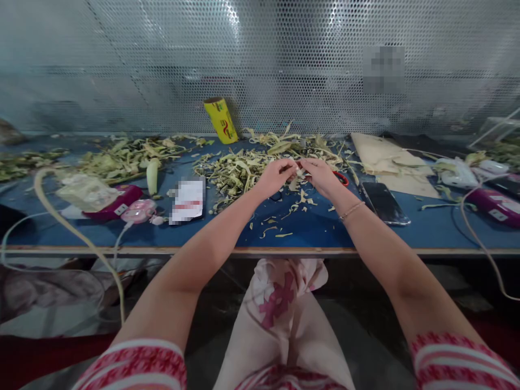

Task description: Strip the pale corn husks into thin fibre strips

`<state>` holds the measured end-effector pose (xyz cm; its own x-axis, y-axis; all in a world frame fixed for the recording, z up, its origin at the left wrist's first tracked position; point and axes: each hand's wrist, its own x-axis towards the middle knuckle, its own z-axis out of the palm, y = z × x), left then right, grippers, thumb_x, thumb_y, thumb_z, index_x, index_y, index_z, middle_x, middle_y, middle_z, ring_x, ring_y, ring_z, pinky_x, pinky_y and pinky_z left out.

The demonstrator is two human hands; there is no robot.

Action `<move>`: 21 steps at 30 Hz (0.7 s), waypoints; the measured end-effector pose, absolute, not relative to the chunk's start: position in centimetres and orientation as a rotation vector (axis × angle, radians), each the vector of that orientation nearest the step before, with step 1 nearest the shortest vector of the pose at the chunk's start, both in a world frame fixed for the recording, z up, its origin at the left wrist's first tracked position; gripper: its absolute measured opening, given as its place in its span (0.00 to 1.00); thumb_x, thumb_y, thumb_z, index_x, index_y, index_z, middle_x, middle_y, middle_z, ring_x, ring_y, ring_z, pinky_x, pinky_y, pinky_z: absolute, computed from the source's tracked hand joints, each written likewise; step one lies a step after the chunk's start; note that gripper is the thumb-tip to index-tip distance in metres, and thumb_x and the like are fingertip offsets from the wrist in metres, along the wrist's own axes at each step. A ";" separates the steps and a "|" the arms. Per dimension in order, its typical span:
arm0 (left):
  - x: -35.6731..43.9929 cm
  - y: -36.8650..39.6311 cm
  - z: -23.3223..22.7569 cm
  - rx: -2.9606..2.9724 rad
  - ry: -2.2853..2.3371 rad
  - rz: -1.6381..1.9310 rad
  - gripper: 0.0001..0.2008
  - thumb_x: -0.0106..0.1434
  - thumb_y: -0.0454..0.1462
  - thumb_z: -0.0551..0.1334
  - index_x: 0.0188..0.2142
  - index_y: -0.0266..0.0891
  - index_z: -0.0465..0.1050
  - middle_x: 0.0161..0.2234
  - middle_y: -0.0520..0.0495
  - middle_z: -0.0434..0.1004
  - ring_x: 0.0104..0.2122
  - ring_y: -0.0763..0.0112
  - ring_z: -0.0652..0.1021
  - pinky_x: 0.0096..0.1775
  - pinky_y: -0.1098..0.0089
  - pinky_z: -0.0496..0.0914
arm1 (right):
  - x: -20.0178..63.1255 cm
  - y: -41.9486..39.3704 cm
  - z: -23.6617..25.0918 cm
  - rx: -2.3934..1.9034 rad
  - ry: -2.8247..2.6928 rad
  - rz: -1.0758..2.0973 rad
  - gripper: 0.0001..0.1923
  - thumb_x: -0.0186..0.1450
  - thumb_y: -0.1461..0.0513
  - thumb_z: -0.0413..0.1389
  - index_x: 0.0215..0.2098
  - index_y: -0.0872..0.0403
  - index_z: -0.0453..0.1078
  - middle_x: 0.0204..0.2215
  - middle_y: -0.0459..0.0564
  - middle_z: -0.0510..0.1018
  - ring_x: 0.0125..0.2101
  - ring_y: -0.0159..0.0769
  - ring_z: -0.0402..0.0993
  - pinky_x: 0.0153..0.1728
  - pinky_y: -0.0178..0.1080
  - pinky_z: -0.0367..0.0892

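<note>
My left hand (pixel 277 176) and my right hand (pixel 319 174) meet over the blue table, fingers pinched together. A small pale plant piece (pixel 299 171) shows between their fingertips; its exact kind is too small to make out. Just behind and to the left of them lies a heap of greenish-yellow plant pieces (pixel 233 172). Pale peeled scraps (pixel 298 207) are scattered on the tabletop below my hands. A red loop (pixel 342 177), like a scissor handle, pokes out beside my right wrist, the rest of it hidden.
A yellow tube (pixel 221 120) stands tilted near the perforated metal wall (pixel 260 65). A phone (pixel 384 203) and cardboard (pixel 392 160) lie to the right. On the left are a white packet (pixel 189 199), a pink device (pixel 138 211) and another plant heap (pixel 117 160). Cables hang over the front edge.
</note>
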<state>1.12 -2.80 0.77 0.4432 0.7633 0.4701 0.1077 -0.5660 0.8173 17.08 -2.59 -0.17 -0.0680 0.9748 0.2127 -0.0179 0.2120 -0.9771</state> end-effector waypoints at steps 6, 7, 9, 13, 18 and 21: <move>1.1 -2.2 0.2 2.006 0.701 1.086 0.13 0.61 0.45 0.60 0.30 0.36 0.69 0.25 0.50 0.71 0.26 0.75 0.72 0.33 0.70 0.69 | 16.9 -3.4 0.6 -0.980 -1.243 1.220 0.12 0.54 0.54 0.63 0.29 0.54 0.72 0.27 0.44 0.72 0.28 0.27 0.65 0.28 0.32 0.60; 1.1 -2.2 0.2 2.016 0.697 1.084 0.14 0.61 0.46 0.60 0.30 0.36 0.69 0.25 0.50 0.71 0.25 0.75 0.72 0.33 0.70 0.68 | 16.9 -3.5 0.7 -0.975 -1.235 1.237 0.12 0.54 0.54 0.63 0.29 0.54 0.71 0.26 0.44 0.71 0.28 0.27 0.64 0.28 0.32 0.60; 1.1 -2.0 0.1 2.022 0.695 1.089 0.15 0.61 0.47 0.60 0.30 0.36 0.69 0.24 0.50 0.70 0.25 0.75 0.71 0.32 0.71 0.68 | 16.8 -3.6 0.8 -0.950 -1.236 1.244 0.13 0.53 0.54 0.64 0.28 0.54 0.70 0.25 0.43 0.70 0.27 0.26 0.63 0.28 0.32 0.59; 1.1 -2.0 0.3 1.947 0.722 1.102 0.14 0.61 0.45 0.61 0.27 0.36 0.68 0.23 0.52 0.69 0.24 0.76 0.71 0.32 0.72 0.68 | 16.8 -3.8 0.8 -0.878 -1.285 1.215 0.18 0.51 0.50 0.65 0.26 0.54 0.67 0.25 0.42 0.70 0.28 0.26 0.64 0.28 0.31 0.60; 1.1 -2.7 0.8 1.707 0.809 1.094 0.13 0.60 0.42 0.63 0.25 0.35 0.68 0.23 0.51 0.69 0.24 0.78 0.72 0.33 0.73 0.70 | 16.7 -3.9 0.9 -0.899 -1.318 1.168 0.16 0.53 0.51 0.64 0.27 0.53 0.67 0.25 0.42 0.71 0.28 0.27 0.66 0.29 0.32 0.62; 1.3 -3.1 1.1 1.614 0.816 1.100 0.14 0.59 0.43 0.65 0.25 0.35 0.67 0.22 0.51 0.69 0.23 0.79 0.72 0.32 0.73 0.70 | 16.7 -3.8 0.7 -0.923 -1.325 1.142 0.15 0.53 0.52 0.64 0.28 0.53 0.68 0.27 0.42 0.72 0.29 0.27 0.66 0.30 0.32 0.63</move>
<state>1.27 -3.08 1.07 0.3641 0.8905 0.2728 0.0026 -0.2939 0.9558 16.66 -3.80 0.70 -0.0922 0.9666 0.2393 -0.0939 0.2308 -0.9685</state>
